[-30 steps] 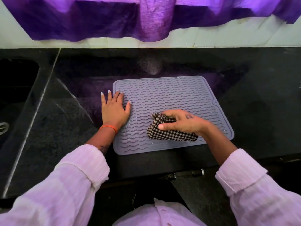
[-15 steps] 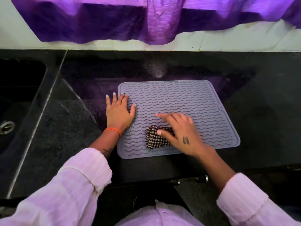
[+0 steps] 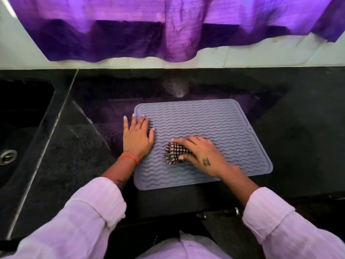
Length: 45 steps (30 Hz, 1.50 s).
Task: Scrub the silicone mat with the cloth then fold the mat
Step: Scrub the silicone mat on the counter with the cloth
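On the black speckled stone counter (image 3: 291, 146), a grey rectangular silicone mat (image 3: 214, 124) with wavy raised ridges lies flat and unfolded, its long sides running left to right, a bit skewed so the right end sits nearer the person. Left hand (image 3: 137, 139) rests palm down with fingers straight and spread, across the mat's left edge: thumb and inner fingers on the ridges, outer fingers on the bare counter just beside the mat. An orange thread bracelet (image 3: 130, 158) circles that wrist. Right hand (image 3: 199, 153) is on the lower-middle of the mat, fingers curled over a bunched black-and-white checked cloth (image 3: 173, 153), thumb tucked at the near side, pinning it to the mat surface; the cloth sticks out to the left of the fingers, close to the left hand but not touching it. A small dark tattoo shows on the back of the right hand. Both forearms wear pale pink rolled sleeves (image 3: 89, 212). A dark sink basin (image 3: 22, 116) with a metal drain (image 3: 7, 156) sits at far left, well apart from the mat. A purple curtain (image 3: 168, 28) hangs over the white wall behind the counter.
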Each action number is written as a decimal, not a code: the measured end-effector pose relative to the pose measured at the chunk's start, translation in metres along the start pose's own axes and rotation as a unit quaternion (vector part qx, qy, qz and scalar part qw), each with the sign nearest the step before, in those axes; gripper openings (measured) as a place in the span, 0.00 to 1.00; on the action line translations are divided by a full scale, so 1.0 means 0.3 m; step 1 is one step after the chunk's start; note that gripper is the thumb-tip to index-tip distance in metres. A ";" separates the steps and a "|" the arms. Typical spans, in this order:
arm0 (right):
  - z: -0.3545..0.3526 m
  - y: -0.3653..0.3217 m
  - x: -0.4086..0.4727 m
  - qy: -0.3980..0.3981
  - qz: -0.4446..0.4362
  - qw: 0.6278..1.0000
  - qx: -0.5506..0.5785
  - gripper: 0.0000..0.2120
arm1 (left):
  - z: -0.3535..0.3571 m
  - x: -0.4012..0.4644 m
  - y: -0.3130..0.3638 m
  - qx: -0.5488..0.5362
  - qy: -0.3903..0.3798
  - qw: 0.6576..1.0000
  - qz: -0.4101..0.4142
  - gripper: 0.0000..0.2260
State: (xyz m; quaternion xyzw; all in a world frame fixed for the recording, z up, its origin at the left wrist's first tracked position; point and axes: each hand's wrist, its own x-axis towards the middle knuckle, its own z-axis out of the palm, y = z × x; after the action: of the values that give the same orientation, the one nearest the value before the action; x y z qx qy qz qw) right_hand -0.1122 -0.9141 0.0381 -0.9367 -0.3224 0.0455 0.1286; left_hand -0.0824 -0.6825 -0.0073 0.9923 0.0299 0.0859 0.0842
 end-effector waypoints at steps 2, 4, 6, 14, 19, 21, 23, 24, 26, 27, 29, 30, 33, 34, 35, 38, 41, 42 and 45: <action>0.010 0.000 0.026 0.038 0.011 0.999 -0.018 0.27 | -0.007 0.002 0.004 0.005 -0.002 1.000 0.006 0.30; 0.054 0.000 0.032 0.044 0.002 0.997 -0.060 0.30 | -0.017 0.012 0.011 0.007 -0.013 1.000 0.011 0.28; 0.078 0.007 0.034 0.041 -0.005 0.997 -0.070 0.30 | -0.029 0.035 0.018 0.007 -0.019 1.000 0.011 0.24; 0.079 0.051 0.066 0.076 -0.035 0.996 -0.040 0.24 | 0.004 0.108 0.065 -0.106 -0.027 0.994 0.016 0.22; -0.018 0.078 0.177 0.092 0.024 0.992 0.084 0.20 | 0.021 0.113 0.064 -0.115 -0.016 0.993 0.008 0.21; -0.010 0.074 0.215 0.110 0.032 0.992 0.057 0.20 | 0.023 0.115 0.062 -0.118 -0.006 0.993 0.010 0.20; 0.035 0.077 0.237 0.100 0.021 0.995 -0.004 0.23 | 0.026 0.114 0.062 -0.122 0.000 0.993 0.009 0.19; 0.054 0.085 0.244 0.100 0.018 0.994 -0.027 0.24 | 0.027 0.114 0.062 -0.124 0.002 0.992 0.009 0.19; 0.042 0.108 0.267 0.095 0.023 0.994 -0.044 0.25 | 0.029 0.116 0.060 -0.125 0.006 0.992 0.011 0.19; 0.024 0.116 0.275 0.088 0.021 0.995 -0.048 0.26 | 0.029 0.117 0.057 -0.126 0.007 0.992 0.012 0.19; -0.001 0.120 0.273 0.080 0.020 0.995 -0.059 0.29 | 0.032 0.116 0.056 -0.129 0.009 0.992 0.012 0.19; 0.001 0.116 0.260 0.078 0.017 0.995 -0.062 0.30 | 0.032 0.115 0.057 -0.132 0.011 0.991 0.010 0.19; 0.067 0.100 0.207 0.069 0.018 0.995 -0.067 0.28 | 0.031 0.114 0.060 -0.134 0.013 0.991 0.004 0.19; 0.080 0.100 0.202 0.070 0.021 0.995 -0.066 0.26 | 0.031 0.115 0.061 -0.133 0.013 0.991 0.004 0.19; 0.077 0.105 0.213 0.067 0.022 0.996 -0.059 0.24 | 0.031 0.115 0.062 -0.131 0.012 0.991 0.004 0.19; 0.015 0.124 0.280 0.044 0.025 0.999 -0.010 0.21 | 0.031 0.114 0.061 -0.129 0.008 0.992 0.004 0.19; 0.019 0.117 0.304 0.102 0.019 0.994 -0.034 0.22 | 0.031 0.115 0.059 -0.128 0.006 0.992 0.007 0.19; 0.042 0.109 0.300 0.103 0.019 0.993 -0.056 0.23 | 0.030 0.117 0.058 -0.128 0.005 0.992 0.007 0.19; 0.099 0.096 0.279 0.094 0.011 0.992 -0.087 0.25 | 0.028 0.115 0.060 -0.133 0.005 0.991 0.007 0.19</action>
State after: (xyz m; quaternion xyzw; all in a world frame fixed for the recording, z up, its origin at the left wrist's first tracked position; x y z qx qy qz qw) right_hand -0.0341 -0.8782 0.0017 -0.9481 -0.3010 -0.0697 0.0758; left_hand -0.0462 -0.6990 -0.0066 0.9720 0.0117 0.0947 0.2148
